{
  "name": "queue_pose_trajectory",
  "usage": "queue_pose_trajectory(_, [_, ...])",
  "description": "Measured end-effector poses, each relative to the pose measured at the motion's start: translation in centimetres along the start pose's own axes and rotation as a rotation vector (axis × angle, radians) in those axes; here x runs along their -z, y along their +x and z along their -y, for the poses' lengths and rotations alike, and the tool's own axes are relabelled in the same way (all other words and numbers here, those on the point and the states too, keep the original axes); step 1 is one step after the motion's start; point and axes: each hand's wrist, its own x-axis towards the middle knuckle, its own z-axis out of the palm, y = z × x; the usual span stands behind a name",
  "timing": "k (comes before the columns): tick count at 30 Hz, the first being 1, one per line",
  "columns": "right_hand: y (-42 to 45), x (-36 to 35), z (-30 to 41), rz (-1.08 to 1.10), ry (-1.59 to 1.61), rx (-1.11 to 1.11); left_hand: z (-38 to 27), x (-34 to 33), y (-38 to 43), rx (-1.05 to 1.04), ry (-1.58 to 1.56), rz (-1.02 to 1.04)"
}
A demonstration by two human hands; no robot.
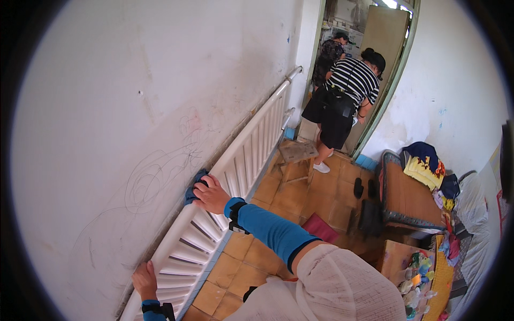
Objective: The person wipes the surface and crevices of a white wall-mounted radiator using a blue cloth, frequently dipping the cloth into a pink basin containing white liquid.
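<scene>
A white radiator (190,248) with vertical columns runs along the wall, from the lower left up towards the doorway. My right hand (212,196) presses a dark blue cloth (192,191) onto its top rail, beside the wall. The cloth is bunched under the fingers and partly hidden by them. Lower down, my left hand (145,280) grips the same top rail; its fingertips are out of sight on the wall side. Blue sleeves and black wrist straps cover both forearms.
Pencil scribbles mark the white wall (100,120). A wooden stool (298,151) stands near the radiator's far end. One person (351,84) bends in the doorway, another (330,54) beyond. At right are a bed (413,196) with clothes and a low table (395,257) with small items.
</scene>
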Motion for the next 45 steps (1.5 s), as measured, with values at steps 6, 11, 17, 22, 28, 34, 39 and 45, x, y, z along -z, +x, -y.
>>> queue_pose_trajectory(6, [0.3,-0.4,0.2,0.030,-0.027,-0.008,0.2,-0.1,0.0,0.024,-0.012,-0.017])
queue_pose_trajectory(11, [0.2,-0.8,0.3,-0.017,-0.061,0.013,0.4,-0.2,-0.2,0.027,0.005,-0.019])
queue_pose_trajectory(17, [0.2,-1.7,0.0,0.062,-0.093,-0.043,0.8,-0.9,-0.2,0.015,0.039,-0.023])
queue_pose_trajectory(22, [0.1,-2.3,1.2,-0.173,-0.164,-0.027,1.3,-1.6,-0.2,-0.048,0.148,-0.108])
queue_pose_trajectory(28, [-0.8,-2.2,1.4,-0.096,0.055,-0.190,1.0,-1.5,0.2,-0.117,0.089,-0.139])
queue_pose_trajectory(34, [-1.3,-2.4,0.1,-0.134,0.162,-0.190,0.8,-1.3,0.3,-0.082,0.077,-0.064])
queue_pose_trajectory(39, [-1.4,-4.2,-3.6,-0.171,0.023,-0.097,0.9,-1.7,0.4,-0.068,0.084,-0.029])
queue_pose_trajectory(45, [-0.6,-5.9,-15.6,-0.138,-0.180,-0.178,1.4,-1.9,0.8,-0.032,0.065,-0.015])
